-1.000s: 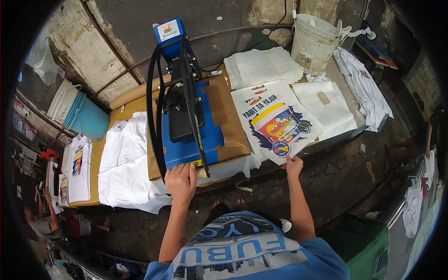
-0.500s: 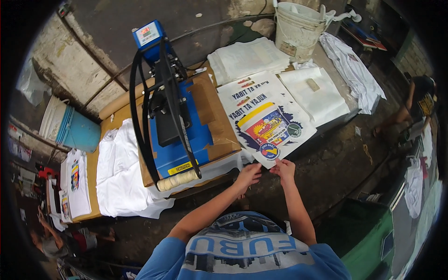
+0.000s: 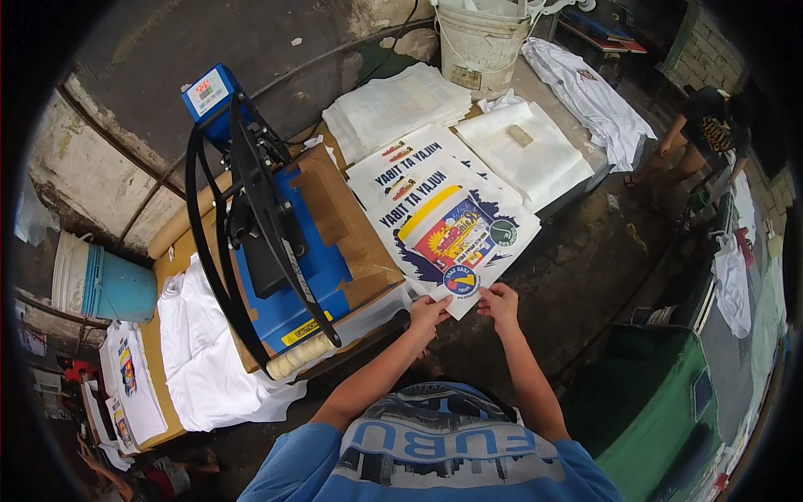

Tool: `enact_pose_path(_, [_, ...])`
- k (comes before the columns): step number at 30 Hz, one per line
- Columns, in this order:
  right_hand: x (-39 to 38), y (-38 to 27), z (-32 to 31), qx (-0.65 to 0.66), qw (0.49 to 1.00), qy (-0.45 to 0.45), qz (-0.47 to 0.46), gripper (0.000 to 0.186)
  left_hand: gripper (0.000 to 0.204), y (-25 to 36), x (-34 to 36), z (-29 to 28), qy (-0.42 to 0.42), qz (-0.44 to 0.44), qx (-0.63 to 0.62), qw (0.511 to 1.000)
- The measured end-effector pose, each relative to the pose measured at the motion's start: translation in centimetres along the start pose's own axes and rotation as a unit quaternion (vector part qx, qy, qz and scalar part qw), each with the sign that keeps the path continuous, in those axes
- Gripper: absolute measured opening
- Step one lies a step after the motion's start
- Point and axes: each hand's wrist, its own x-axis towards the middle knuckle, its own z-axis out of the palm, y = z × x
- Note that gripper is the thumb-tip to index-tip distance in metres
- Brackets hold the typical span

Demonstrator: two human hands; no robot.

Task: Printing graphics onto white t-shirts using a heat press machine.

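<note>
Both my hands pinch the lower edge of a white printed sheet with a colourful design, lying over similar printed sheets. My left hand grips its left corner and my right hand its right, with the bottom tip between them. Left of the sheets stands a blue and black heat press with brown cardboard on its plate and a cord-wrapped handle near my left forearm. Behind the prints are a pile of white papers and another white sheet with a small beige block on it.
White shirts lie left of the press, near blue and white buckets. A white bucket and another shirt are at the back right. One person bends at far right, another is low left. A green panel is beside me.
My left hand has left the press handle and moved right to the sheet's corner, beside my right hand. The view has turned, and the press sits farther left.
</note>
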Motion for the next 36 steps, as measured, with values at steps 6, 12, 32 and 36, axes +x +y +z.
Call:
enact_pose_path(6, [0.3,-1.3,1.3,0.041,0.995,0.058,-0.065,0.024,0.025,0.8,0.7,-0.3,-0.009,-0.030,-0.125,0.992])
enact_pose_path(12, [2.4,0.8,1.5,0.027,0.990,0.137,0.007,0.026,0.020,2.2,-0.1,0.0,-0.058,-0.032,-0.193,0.979])
enact_pose_path(32, [0.3,-2.9,4.7,-0.396,0.733,0.420,-0.360,0.040,0.030,1.2,1.7,-0.4,-0.037,-0.129,-0.159,0.978])
enact_pose_path(36, [1.9,-1.8,2.3,-0.290,0.875,0.206,-0.329,0.031,0.027,1.2,1.8,0.6,-0.041,-0.107,-0.135,0.984])
